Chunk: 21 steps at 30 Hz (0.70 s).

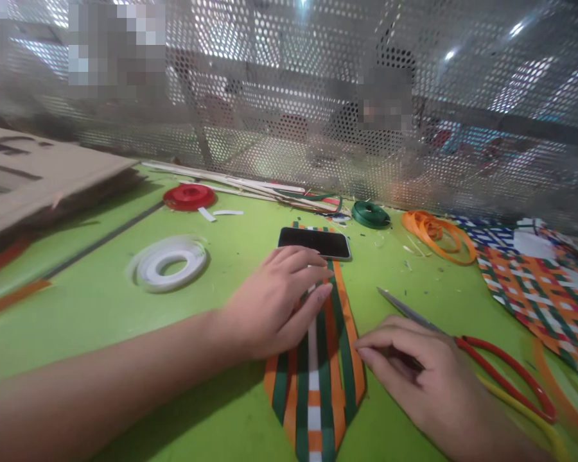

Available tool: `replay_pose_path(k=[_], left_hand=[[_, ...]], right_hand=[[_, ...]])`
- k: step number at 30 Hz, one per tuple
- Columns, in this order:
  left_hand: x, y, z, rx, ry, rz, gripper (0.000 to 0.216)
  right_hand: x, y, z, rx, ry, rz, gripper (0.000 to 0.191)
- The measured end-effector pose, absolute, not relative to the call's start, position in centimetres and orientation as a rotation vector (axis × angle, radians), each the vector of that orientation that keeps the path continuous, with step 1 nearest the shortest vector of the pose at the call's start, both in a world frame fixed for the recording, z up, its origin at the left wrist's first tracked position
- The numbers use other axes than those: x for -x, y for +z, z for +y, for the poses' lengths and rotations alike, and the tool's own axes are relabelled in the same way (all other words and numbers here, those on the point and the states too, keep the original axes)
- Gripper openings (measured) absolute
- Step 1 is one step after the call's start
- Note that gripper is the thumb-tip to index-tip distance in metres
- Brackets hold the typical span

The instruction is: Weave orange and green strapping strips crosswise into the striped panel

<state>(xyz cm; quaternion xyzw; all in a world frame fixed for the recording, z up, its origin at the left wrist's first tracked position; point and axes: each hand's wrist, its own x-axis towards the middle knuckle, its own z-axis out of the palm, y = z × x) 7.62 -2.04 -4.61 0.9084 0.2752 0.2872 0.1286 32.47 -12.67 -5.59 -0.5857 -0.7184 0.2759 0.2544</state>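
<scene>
A tie-shaped piece of ribbon strips (320,378), in orange, green and white, lies lengthwise on the green table. White crosses orange near its pointed lower end. My left hand (282,295) rests flat across its middle, fingers stretched out, hiding part of the strips. Just beyond those fingers, a dark-screened phone (314,242) lies across the upper end. My right hand (414,372) is at the piece's right edge with thumb and forefinger pinched together; whether a strip is between them is hidden. Behind that hand lie scissors (505,372) with red and yellow handles, partly covered.
A white ribbon roll (173,263) and a red roll (189,196) are at left. Green (370,215) and orange rolls (436,234) lie at the back right, near woven pieces (539,282). Cardboard (52,173) covers the left corner. A perforated metal screen (289,96) closes the back.
</scene>
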Motion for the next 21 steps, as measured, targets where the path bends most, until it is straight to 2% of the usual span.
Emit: replay_pose_path(k=[7, 11, 15, 21], left_hand=[[-6.6, -2.6, -1.1, -2.524, 0.996, 0.98, 0.026], [-6.1, -1.4, -2.0, -2.533, 0.87, 1.071, 0.026], [-5.4, -2.1, -3.9, -2.676, 0.796, 0.93, 0.027], [-5.4, -3.6, -5.2, -2.702, 0.527, 0.688, 0.046]], right_hand=[[-32.0, -5.0, -12.7, 1.521, 0.718, -1.958, 0.021], [-32.3, -4.9, -12.4, 1.534, 0.707, -1.981, 0.023], [-32.6, -5.1, -12.5, 1.489, 0.564, -2.063, 0.025], [-32.2, -5.8, -12.6, 1.476, 0.4, -2.36, 0.051]])
